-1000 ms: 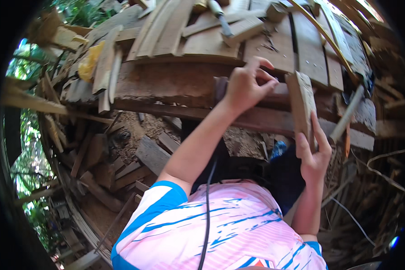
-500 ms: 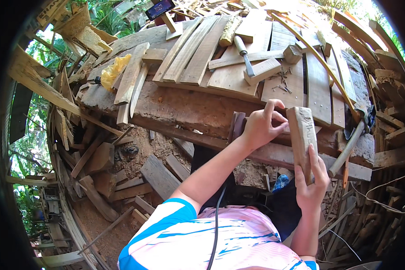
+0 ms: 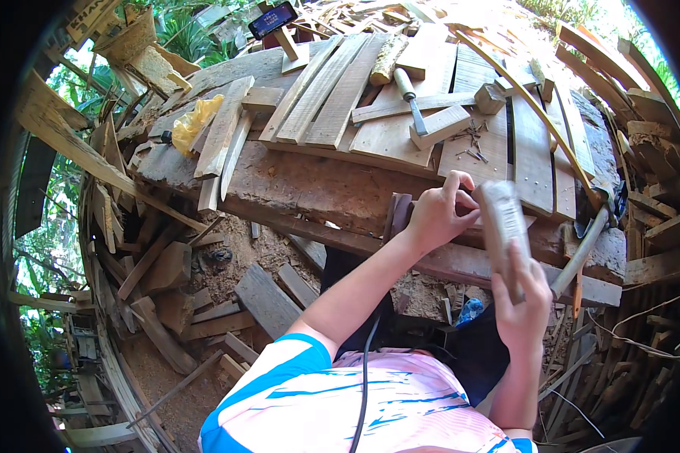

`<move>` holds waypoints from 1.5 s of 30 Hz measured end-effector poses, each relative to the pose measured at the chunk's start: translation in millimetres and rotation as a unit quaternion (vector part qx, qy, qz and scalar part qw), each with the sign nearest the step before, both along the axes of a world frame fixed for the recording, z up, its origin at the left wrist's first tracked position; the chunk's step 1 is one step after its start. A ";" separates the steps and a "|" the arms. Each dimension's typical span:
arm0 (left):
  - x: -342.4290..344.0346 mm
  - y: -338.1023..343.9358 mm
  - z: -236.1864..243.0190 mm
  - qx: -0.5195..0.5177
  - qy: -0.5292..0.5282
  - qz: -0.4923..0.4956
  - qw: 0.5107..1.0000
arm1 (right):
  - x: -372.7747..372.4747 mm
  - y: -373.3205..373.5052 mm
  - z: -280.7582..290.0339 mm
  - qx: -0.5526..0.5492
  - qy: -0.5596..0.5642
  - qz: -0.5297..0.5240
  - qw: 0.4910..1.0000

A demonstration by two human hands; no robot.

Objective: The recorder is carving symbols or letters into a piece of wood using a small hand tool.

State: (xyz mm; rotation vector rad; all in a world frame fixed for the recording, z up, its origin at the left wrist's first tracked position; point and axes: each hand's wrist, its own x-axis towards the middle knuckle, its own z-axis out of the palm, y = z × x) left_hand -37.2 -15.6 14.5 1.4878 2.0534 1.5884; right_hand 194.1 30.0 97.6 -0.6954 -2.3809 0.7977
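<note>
Right grip (image 3: 523,298) clasping wooden block (image 3: 500,215), left grip (image 3: 440,215) unclear, yellow bag (image 3: 194,127), contents hidden

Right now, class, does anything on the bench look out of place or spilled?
Loose nails lie scattered on a plank beside the pale wood block, pointing different ways, in no container, so they look spilled.

Chunky wood bench (image 3: 325,175) looks kinda rough: crumpled yellow plastic (image 3: 194,128) sits left, a plank (image 3: 227,124) beside it, phone stand (image 3: 297,59) far side, boards (image 3: 533,155) toward the right.
</note>
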 end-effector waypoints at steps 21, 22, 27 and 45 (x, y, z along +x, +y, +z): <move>-8.8 0.8 6.7 -0.013 -0.136 -0.024 0.990 | 19.9 7.7 -32.8 -0.038 0.043 -0.037 0.998; -7.7 0.4 11.4 -0.029 -0.106 -0.014 0.994 | 19.0 8.9 -32.7 -0.035 0.050 -0.041 0.997; -15.0 -2.3 11.3 -0.040 -0.128 -0.024 0.991 | 18.3 14.5 -31.9 -0.099 0.047 -0.041 0.993; -11.1 -4.4 12.2 -0.060 -0.108 -0.035 0.992 | 23.7 13.5 -34.7 -0.109 0.052 -0.040 0.992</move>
